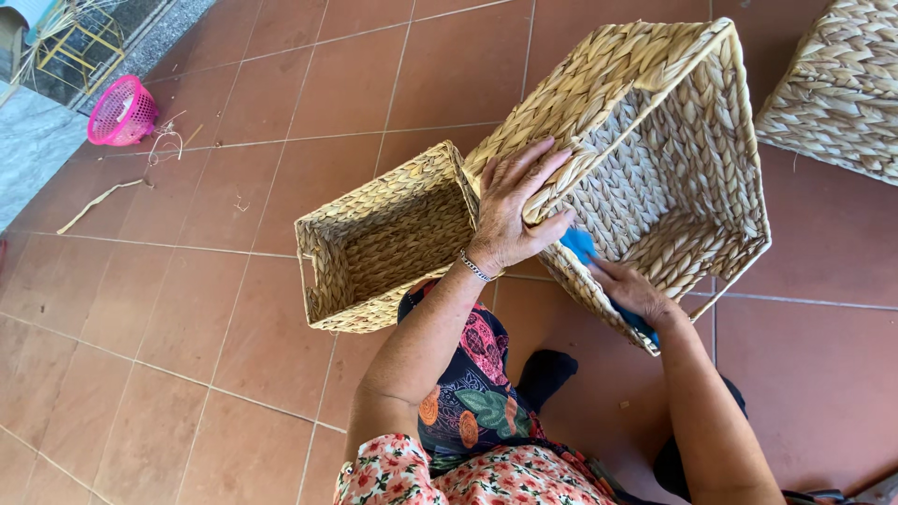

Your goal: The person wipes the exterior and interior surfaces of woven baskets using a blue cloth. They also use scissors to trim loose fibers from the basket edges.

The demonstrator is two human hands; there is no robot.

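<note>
**Both hands on the big woven basket, cloth inside**

Head view: I look down at a tiled floor (187, 309), reddish-brown. My left hand (513, 210) lies spread on the rim of a large woven basket (683, 159), fingers flat over the edge, thumb hooked to the inner side, so it grips the rim. A thin bracelet (475, 267) sits on that wrist. The basket is tilted on its side, its open mouth turned toward me, held up off the floor between my hands.

My right hand (629, 288) reaches inside the basket at its lower wall and presses a blue cloth (582, 245) against the weave; fingers curled around the cloth, mostly closed. More blue shows below the wrist at the basket's lower edge.

A smaller woven basket (374, 248) sits upright on the floor just beside the big one on its left, touching or nearly touching its rim; can't tell which. Empty inside, wire rim visible at one end.

A third woven basket (842, 84) shows at the top right corner, cut off by the frame, apart from the big one.

Far top left: a pink plastic basket (122, 112) on the floor, with loose straw strips (98, 201) lying nearby. My flowered clothing (468, 468) fills the bottom.
</note>
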